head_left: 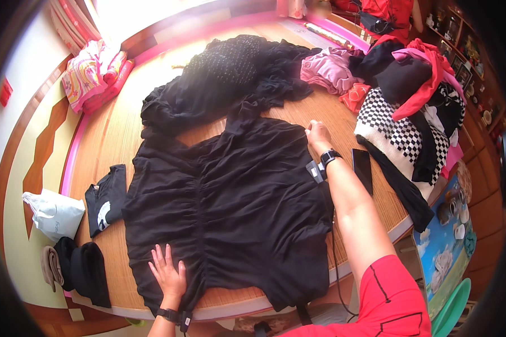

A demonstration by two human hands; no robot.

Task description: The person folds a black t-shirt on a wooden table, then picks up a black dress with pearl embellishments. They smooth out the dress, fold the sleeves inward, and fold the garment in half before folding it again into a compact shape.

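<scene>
A black ruched garment (253, 191), with a gathered seam down its middle, lies spread over the wooden mat in front of me. My left hand (167, 275) rests flat on its near left part, fingers spread. At the garment's far right edge my right hand (319, 136) is closed, with the fingertips pinching the cloth there. Beyond it, a second black garment (225, 70) with a dotted sheer part lies in a loose heap that meets the first one's far edge.
Piled clothes, with a checkered sweater (396, 121) and a pink garment (329, 70), lie at right beside a dark phone (362, 171). At left are a folded black T-shirt (107, 199), rolled dark clothes (87, 269) and a white bag (56, 213). Another person (391, 19) stands at far right.
</scene>
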